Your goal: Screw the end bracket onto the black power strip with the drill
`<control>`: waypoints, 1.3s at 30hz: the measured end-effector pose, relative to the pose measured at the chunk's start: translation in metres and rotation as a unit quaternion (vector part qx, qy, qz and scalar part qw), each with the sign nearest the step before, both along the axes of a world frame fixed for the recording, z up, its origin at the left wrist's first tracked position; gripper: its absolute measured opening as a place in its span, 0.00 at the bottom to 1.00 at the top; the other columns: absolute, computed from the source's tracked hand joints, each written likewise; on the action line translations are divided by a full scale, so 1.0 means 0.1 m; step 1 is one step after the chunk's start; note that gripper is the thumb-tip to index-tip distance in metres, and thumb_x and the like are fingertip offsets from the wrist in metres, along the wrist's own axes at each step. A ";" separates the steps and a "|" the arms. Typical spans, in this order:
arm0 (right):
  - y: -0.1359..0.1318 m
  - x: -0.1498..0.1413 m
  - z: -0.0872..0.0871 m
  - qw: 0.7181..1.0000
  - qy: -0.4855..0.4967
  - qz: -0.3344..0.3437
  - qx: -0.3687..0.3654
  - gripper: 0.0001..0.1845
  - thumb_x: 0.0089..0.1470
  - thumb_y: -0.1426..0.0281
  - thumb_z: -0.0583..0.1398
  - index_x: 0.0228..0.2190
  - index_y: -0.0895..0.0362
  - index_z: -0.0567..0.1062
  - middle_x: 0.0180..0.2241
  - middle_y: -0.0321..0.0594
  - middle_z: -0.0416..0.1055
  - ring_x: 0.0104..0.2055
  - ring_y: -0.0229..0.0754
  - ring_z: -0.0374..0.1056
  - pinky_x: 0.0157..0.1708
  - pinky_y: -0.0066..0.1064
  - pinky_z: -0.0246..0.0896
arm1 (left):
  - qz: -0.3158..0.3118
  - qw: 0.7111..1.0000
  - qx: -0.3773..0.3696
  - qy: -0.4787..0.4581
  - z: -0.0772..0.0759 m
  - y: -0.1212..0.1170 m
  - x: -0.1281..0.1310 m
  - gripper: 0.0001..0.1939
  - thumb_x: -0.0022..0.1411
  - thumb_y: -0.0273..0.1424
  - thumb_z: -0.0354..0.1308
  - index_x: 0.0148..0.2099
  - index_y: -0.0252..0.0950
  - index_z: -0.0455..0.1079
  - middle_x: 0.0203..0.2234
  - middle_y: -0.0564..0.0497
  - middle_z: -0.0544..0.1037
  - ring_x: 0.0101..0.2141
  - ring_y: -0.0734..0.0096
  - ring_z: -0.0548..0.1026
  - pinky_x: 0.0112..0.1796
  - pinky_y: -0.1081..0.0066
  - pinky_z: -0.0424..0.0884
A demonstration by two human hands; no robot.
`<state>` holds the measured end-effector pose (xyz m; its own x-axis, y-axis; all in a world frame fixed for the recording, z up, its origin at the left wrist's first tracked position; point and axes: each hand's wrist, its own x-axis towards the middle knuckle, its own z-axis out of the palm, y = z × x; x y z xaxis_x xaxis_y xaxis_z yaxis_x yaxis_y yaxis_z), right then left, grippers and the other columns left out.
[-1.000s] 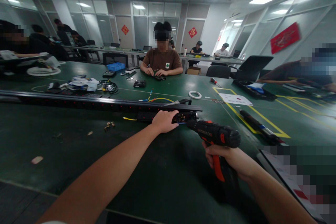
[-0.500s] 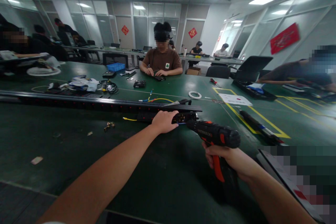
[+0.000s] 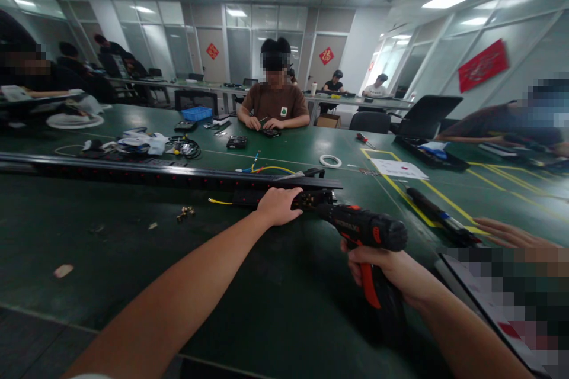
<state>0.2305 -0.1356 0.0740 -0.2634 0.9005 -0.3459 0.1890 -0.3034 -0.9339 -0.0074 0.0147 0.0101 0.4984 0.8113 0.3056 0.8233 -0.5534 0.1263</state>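
My left hand (image 3: 278, 206) is closed over a black module with exposed terminals (image 3: 313, 198), gripping it against the table. Behind the module runs a long black metal rail (image 3: 178, 176) with small red marks. My right hand (image 3: 373, 260) is wrapped round the grip of a black and orange cordless drill (image 3: 364, 226). The drill's nose points left at the module's right part; whether its bit touches a screw cannot be made out. A yellow wire (image 3: 220, 201) sticks out from the module's left end. Small brass screws (image 3: 185, 213) lie in a pile to the left.
A white tape roll (image 3: 330, 161), a printed sheet (image 3: 399, 168) and a dark cylindrical tool (image 3: 442, 217) lie to the right. Another person's hand (image 3: 515, 234) is at the right edge. Tangled cables (image 3: 182, 147) lie behind the rail; a person (image 3: 275, 100) sits opposite.
Another person's hand has come into view at the right, near the dark cylindrical tool. My two hands, the drill and the module stay nearly in place.
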 end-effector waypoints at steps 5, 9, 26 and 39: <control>-0.02 -0.02 0.01 1.000 0.008 -0.002 0.006 0.13 0.45 0.63 0.66 0.33 0.56 0.74 0.20 0.33 0.71 0.23 0.41 0.67 0.27 0.33 0.64 | 0.000 1.000 0.000 0.000 0.01 0.00 0.00 0.33 0.63 0.49 0.62 0.65 0.42 0.64 0.49 0.44 0.81 0.50 0.50 0.79 0.51 0.55 0.69; -0.03 -0.02 0.01 1.000 0.007 -0.008 0.014 0.12 0.46 0.65 0.66 0.33 0.56 0.74 0.20 0.32 0.71 0.23 0.40 0.67 0.27 0.32 0.64 | 0.002 1.000 -0.002 -0.002 0.01 0.00 0.00 0.34 0.62 0.52 0.62 0.65 0.43 0.64 0.49 0.44 0.81 0.49 0.50 0.79 0.51 0.56 0.69; -0.02 -0.03 0.02 1.000 0.008 0.004 0.008 0.15 0.44 0.63 0.67 0.34 0.56 0.74 0.20 0.32 0.70 0.23 0.41 0.68 0.28 0.34 0.64 | 0.001 1.000 -0.005 0.000 0.02 0.01 0.01 0.30 0.64 0.48 0.62 0.64 0.42 0.65 0.49 0.44 0.81 0.49 0.50 0.79 0.51 0.56 0.70; -0.04 -0.04 0.03 1.000 0.006 -0.010 0.014 0.12 0.45 0.64 0.67 0.31 0.56 0.75 0.20 0.33 0.70 0.23 0.40 0.67 0.28 0.32 0.65 | -0.003 1.000 -0.001 -0.002 0.00 0.01 0.01 0.30 0.64 0.48 0.62 0.63 0.42 0.65 0.48 0.45 0.81 0.49 0.51 0.79 0.51 0.56 0.70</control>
